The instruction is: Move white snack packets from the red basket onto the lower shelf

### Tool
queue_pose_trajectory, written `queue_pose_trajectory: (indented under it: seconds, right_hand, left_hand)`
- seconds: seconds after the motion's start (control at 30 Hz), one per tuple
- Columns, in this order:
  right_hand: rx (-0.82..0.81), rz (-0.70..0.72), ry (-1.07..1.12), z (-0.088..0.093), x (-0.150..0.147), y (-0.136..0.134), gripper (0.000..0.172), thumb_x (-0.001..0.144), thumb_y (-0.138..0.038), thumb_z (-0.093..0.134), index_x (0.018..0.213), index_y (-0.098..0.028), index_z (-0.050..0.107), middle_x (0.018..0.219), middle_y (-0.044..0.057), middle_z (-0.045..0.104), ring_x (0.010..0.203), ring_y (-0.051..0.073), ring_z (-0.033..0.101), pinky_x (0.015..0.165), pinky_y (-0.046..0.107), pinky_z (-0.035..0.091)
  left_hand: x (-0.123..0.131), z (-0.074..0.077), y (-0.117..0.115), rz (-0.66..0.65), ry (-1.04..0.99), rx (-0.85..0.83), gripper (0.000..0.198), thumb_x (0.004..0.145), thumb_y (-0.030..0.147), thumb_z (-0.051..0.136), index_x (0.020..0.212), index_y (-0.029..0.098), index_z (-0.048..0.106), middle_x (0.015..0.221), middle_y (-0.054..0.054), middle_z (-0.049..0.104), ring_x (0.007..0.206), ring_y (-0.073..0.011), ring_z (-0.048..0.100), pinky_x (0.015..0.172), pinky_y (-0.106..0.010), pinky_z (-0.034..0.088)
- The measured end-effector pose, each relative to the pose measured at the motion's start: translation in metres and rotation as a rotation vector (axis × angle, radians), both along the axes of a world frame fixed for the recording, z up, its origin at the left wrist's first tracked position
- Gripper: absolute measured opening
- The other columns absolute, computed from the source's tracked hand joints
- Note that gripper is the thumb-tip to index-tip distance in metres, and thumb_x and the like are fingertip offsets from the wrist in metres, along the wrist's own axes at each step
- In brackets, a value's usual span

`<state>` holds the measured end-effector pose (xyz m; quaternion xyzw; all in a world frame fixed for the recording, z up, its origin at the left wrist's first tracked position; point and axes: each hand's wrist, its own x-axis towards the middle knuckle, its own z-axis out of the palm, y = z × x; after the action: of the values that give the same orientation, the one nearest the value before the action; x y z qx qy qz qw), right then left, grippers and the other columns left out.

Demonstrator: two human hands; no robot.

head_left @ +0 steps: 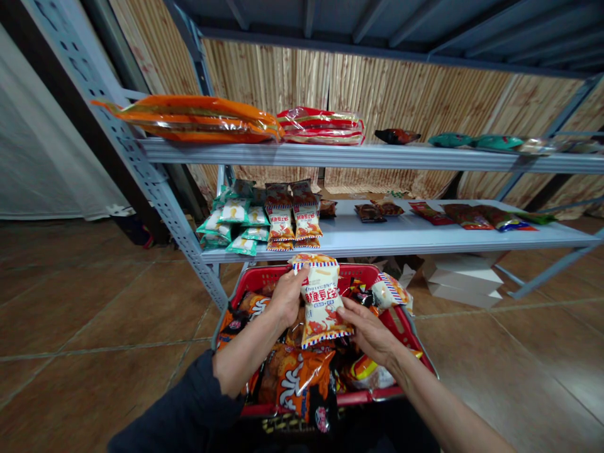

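Observation:
Between my two hands is a white and orange snack bag [322, 305] with red lettering and striped edges, held above a red shopping basket [363, 270]. My left hand [287, 294] pinches its upper left side, thumb on the front. At its lower right side, my right hand [370, 330] grips the edge. Orange and black snack bags [302, 377] fill much of the basket under it. Another striped white bag [391, 292] leans at the basket's right rim. Matching striped bags [293, 220] stand stacked on the lower shelf just beyond.
Green snack bags [236, 214] are piled at the left of the lower shelf [358, 236]. Flat packets [467, 216] lie farther right. The upper shelf [321, 154] carries a long orange bag [198, 119] and a red striped bag [321, 126]. White boxes [462, 280] sit on the floor.

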<state>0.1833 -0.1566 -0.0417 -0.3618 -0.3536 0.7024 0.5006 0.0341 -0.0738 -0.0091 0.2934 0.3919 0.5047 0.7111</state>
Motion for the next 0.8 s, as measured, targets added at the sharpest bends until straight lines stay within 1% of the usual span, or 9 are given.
queue_pose_trajectory:
  seconds: [0.13,0.2,0.33,0.47,0.57,0.67,0.73,0.8]
  right_hand:
    - [-0.041,-0.067,0.046,-0.003,-0.001,0.008,0.037,0.071,-0.032,0.066,0.105,-0.019,0.060,0.099,0.005,0.067,0.094,0.020,0.060,0.084,0.034,0.045]
    - [-0.051,-0.074,0.078,-0.004,-0.001,0.013,0.035,0.073,-0.034,0.063,0.104,-0.019,0.060,0.098,0.006,0.067,0.096,0.020,0.060,0.086,0.035,0.044]
    - [-0.111,-0.046,0.130,0.000,0.002,0.029,0.038,0.077,-0.044,0.056,0.105,-0.020,0.059,0.099,0.005,0.067,0.097,0.020,0.059,0.086,0.037,0.044]
    - [-0.124,-0.087,0.147,0.006,0.005,0.048,0.041,0.076,-0.046,0.056,0.107,-0.020,0.058,0.098,0.005,0.068,0.096,0.020,0.060,0.086,0.036,0.044]
    - [-0.136,-0.077,0.155,0.006,0.004,0.060,0.040,0.073,-0.042,0.060,0.104,-0.017,0.058,0.096,0.007,0.068,0.093,0.021,0.062,0.084,0.037,0.046]
    - [-0.170,-0.094,0.162,0.004,0.002,0.068,0.034,0.071,-0.034,0.064,0.098,-0.013,0.060,0.092,0.009,0.069,0.089,0.023,0.063,0.082,0.038,0.047]
    - [-0.172,-0.108,0.173,0.004,0.001,0.071,0.031,0.070,-0.030,0.066,0.095,-0.013,0.060,0.091,0.010,0.069,0.088,0.023,0.064,0.081,0.038,0.047]
    - [-0.139,-0.126,0.177,0.005,-0.001,0.071,0.029,0.068,-0.027,0.067,0.094,-0.015,0.060,0.090,0.008,0.069,0.087,0.023,0.064,0.081,0.038,0.048]
  left_hand:
    - [0.000,-0.008,0.000,-0.044,-0.003,0.035,0.025,0.069,0.029,0.066,0.088,0.013,0.063,0.079,-0.009,0.070,0.076,-0.0204,0.066,0.073,-0.032,0.050]
    - [0.000,-0.011,0.000,-0.054,0.006,0.050,0.027,0.068,0.029,0.066,0.090,0.013,0.063,0.080,-0.009,0.070,0.075,-0.0203,0.065,0.072,-0.033,0.050]
    - [0.000,-0.011,-0.004,-0.054,0.056,0.035,0.027,0.068,0.026,0.066,0.091,0.013,0.063,0.077,-0.008,0.070,0.071,-0.0197,0.065,0.068,-0.032,0.051]
    - [-0.001,-0.011,-0.009,-0.139,0.095,0.054,0.029,0.067,0.028,0.067,0.091,0.012,0.064,0.078,-0.008,0.070,0.068,-0.0194,0.065,0.065,-0.031,0.050]
    - [-0.002,-0.012,-0.010,-0.201,0.119,0.085,0.032,0.065,0.030,0.069,0.091,0.013,0.064,0.080,-0.009,0.070,0.067,-0.0194,0.065,0.066,-0.032,0.050]
    - [-0.004,-0.012,-0.010,-0.257,0.134,0.098,0.034,0.063,0.030,0.071,0.091,0.012,0.064,0.081,-0.009,0.070,0.067,-0.0203,0.065,0.065,-0.032,0.050]
    - [-0.005,-0.011,-0.011,-0.282,0.144,0.081,0.032,0.063,0.030,0.071,0.089,0.012,0.065,0.080,-0.010,0.070,0.066,-0.0204,0.065,0.065,-0.032,0.050]
    - [-0.005,-0.010,-0.011,-0.282,0.151,0.056,0.030,0.063,0.029,0.071,0.086,0.011,0.065,0.078,-0.010,0.070,0.065,-0.0201,0.064,0.063,-0.032,0.050]
